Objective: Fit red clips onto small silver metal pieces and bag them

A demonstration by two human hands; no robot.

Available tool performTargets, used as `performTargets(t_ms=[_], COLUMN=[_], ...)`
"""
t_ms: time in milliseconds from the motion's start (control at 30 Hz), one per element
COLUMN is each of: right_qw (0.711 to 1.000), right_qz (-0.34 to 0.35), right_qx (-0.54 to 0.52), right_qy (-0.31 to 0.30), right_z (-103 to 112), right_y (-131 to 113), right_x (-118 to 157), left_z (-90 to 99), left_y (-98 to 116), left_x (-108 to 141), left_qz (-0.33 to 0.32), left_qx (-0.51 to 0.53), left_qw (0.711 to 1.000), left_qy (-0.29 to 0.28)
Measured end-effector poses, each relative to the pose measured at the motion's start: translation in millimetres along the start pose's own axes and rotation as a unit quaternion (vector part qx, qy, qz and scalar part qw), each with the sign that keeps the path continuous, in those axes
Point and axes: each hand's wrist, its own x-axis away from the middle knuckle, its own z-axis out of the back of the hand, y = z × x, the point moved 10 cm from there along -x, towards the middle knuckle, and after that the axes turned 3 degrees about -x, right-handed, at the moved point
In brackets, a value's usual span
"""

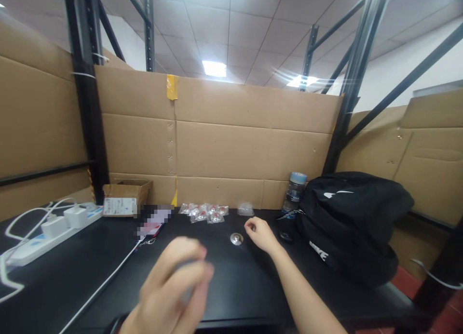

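My left hand is raised over the front of the black table, close to the camera and blurred by motion. Its fingers are curled, and I cannot tell whether anything is between them. My right hand rests low over the table with its fingers closed; whatever they may hold is hidden. Just left of it, apart from the fingers, lies a small round silvery metal disc. Behind the right hand is a clear plastic bag. Several small clear packets with red and silvery contents lie in a cluster further left.
A black backpack fills the right side, beside a water bottle and a black mouse. On the left are a cardboard box, a phone with a white cable, and a power strip. Cardboard panels wall the back.
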Motion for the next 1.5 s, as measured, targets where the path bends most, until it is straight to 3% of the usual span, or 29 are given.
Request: performTargets(t_ms=[33, 100, 200, 300, 367, 567, 933, 1167, 1367, 1500], right_qw=[0.999, 0.994, 0.98, 0.97, 0.968, 0.97, 0.975, 0.97, 0.965, 0.97], right_qz=[-0.004, -0.025, -0.059, -0.041, -0.03, -0.07, -0.078, -0.103, -0.081, 0.003], right_qx=[0.036, 0.099, 0.19, 0.235, 0.237, 0.213, 0.208, 0.216, 0.2, 0.168], right_qy=[-0.016, -0.029, -0.023, -0.05, -0.074, -0.098, -0.024, 0.035, 0.151, 0.177], right_z=[-2.3, -4.1, -6.6, -24.3, -36.7, -41.0, -22.2, -13.0, 16.4, 19.7], right_y=[6.2, 19.6, 36.5, 43.4, 47.3, 59.5, 64.6, 73.6, 57.5, 13.7], right_x=[-7.7, -22.0, -35.4, -36.4, -32.9, -31.3, -35.3, -39.3, -39.3, -36.4], left_z=[-17.0, -64.8, -120.2, -139.9, -140.5, -127.7, -140.3, -149.1, -143.2, -148.8], left_y=[-18.0, -73.1, -156.3, -217.5, -234.7, -248.9, -235.5, -239.4, -236.1, -229.2], left_x=[-12.9, -31.1, -31.9, -9.9, 4.9, 20.1, 15.0, 18.4, 13.5, 16.4], left_qz=[-0.006, 0.039, 0.096, 0.158, 0.174, 0.236, 0.228, 0.227, 0.219, 0.206], left_qx=[-0.001, -0.009, -0.035, -0.055, -0.045, -0.016, 0.021, 0.035, 0.03, 0.029], left_qw=[1.0, 0.996, 0.985, 0.974, 0.971, 0.962, 0.961, 0.958, 0.961, 0.95], left_qy=[-0.009, -0.078, -0.139, -0.151, -0.156, -0.133, -0.155, -0.17, -0.168, -0.231])
